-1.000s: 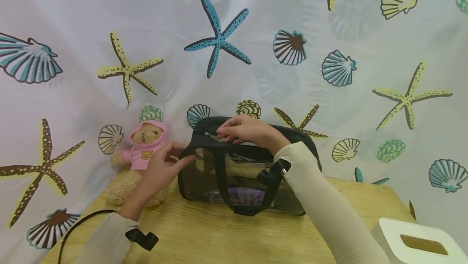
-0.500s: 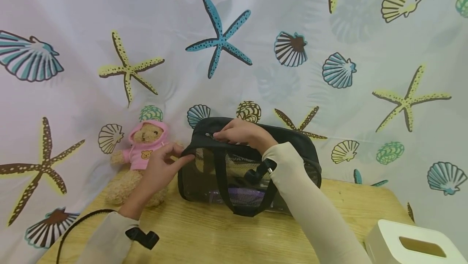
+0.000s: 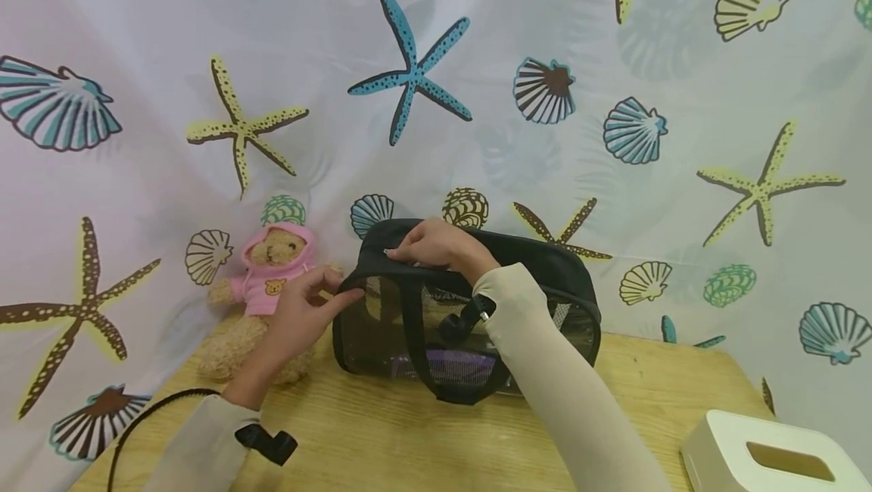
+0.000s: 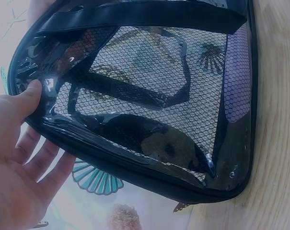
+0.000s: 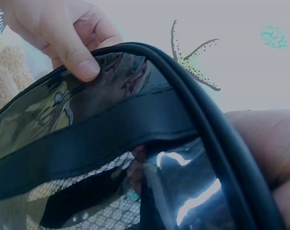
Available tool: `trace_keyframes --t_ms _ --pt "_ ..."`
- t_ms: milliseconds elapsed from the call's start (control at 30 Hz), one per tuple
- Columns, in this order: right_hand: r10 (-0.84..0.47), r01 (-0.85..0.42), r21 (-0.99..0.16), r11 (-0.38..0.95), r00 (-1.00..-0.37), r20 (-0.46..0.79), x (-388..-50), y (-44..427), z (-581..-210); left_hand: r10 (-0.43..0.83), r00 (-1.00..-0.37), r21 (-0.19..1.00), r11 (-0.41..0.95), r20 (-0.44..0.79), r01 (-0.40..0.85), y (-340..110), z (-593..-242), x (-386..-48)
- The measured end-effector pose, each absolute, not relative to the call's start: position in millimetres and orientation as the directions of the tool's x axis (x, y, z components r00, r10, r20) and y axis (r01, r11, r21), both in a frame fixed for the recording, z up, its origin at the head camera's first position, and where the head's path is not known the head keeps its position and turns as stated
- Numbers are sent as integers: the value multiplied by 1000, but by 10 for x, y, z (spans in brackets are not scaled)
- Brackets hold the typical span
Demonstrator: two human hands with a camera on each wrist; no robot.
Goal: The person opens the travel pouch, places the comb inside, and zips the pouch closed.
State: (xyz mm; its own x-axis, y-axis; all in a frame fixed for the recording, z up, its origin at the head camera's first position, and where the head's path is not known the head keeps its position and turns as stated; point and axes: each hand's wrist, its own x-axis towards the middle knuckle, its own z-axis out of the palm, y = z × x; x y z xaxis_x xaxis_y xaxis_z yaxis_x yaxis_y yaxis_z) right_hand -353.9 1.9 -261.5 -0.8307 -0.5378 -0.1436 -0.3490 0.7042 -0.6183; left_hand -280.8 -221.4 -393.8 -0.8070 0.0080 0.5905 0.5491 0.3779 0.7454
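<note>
A see-through toiletry bag (image 3: 381, 333) with black trim, a mesh panel and black handles stands on the table; a purple comb (image 3: 456, 365) shows through its front. My left hand (image 3: 306, 314) pinches the bag's upper left corner, thumb on the clear front and fingers behind, as the left wrist view also shows. My right hand (image 3: 439, 246) is on the bag's top along the zipper, fingertips pinched together by a small metal zipper pull (image 3: 389, 252) near the left end. The fingertips hide most of that pull. In the right wrist view, my right hand (image 5: 267, 148) is partly behind the bag's edge.
A teddy bear (image 3: 262, 288) in a pink hoodie sits against the curtain (image 3: 477, 159), left of the bag. A white tissue box (image 3: 770, 439) stands at the table's front right. A black cable (image 3: 146, 424) runs by my left sleeve.
My right hand has slid left along the bag's top to the metal pull, and less of the opening shows in front of it. The left hand stays at the corner.
</note>
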Motion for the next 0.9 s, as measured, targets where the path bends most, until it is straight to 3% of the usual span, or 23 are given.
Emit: trace_keyframes --t_ms 333,900 --pt "-442 -276 -686 673 -894 -74 -3485 74 -2622 8 -811 730 430 585 531 -2174 -3934 -2805" --pt "-483 -297 -707 642 -873 -72 -3481 291 -2473 -2 -812 718 468 583 515 -2214 -3924 -2787"
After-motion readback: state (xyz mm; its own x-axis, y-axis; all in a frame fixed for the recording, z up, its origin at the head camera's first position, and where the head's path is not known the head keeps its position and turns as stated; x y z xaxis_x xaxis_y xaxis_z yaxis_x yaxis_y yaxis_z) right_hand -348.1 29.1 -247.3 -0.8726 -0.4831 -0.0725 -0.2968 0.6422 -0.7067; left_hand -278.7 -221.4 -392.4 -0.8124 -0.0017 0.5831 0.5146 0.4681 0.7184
